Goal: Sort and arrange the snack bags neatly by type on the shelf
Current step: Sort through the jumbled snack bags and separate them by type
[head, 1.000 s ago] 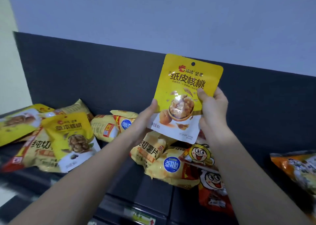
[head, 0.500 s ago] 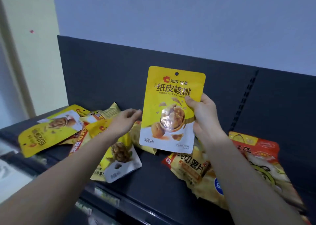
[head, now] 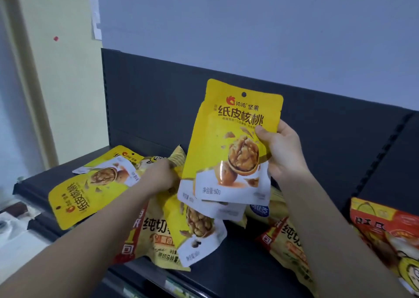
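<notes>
My right hand [head: 281, 152] grips a yellow walnut bag [head: 231, 143] by its right edge and holds it upright above the dark shelf [head: 240, 266]. My left hand [head: 158, 178] reaches to the pile at the left, its fingers curled on the top of a second yellow walnut bag [head: 195, 225]. That bag hangs tilted below the hand, and the held bag partly hides it. A third walnut bag [head: 90, 191] lies flat on the shelf's left end.
Pale yellow potato chip bags lie under my left arm [head: 156, 236] and beside my right forearm [head: 288, 241]. A red and orange bag [head: 385, 227] sits at the right edge. The dark back panel [head: 158, 98] rises behind; the shelf's left end [head: 34, 184] drops off.
My left hand has moved down onto the second walnut bag and curled on its top. The upright bag stays in my right hand. The view has shifted left.
</notes>
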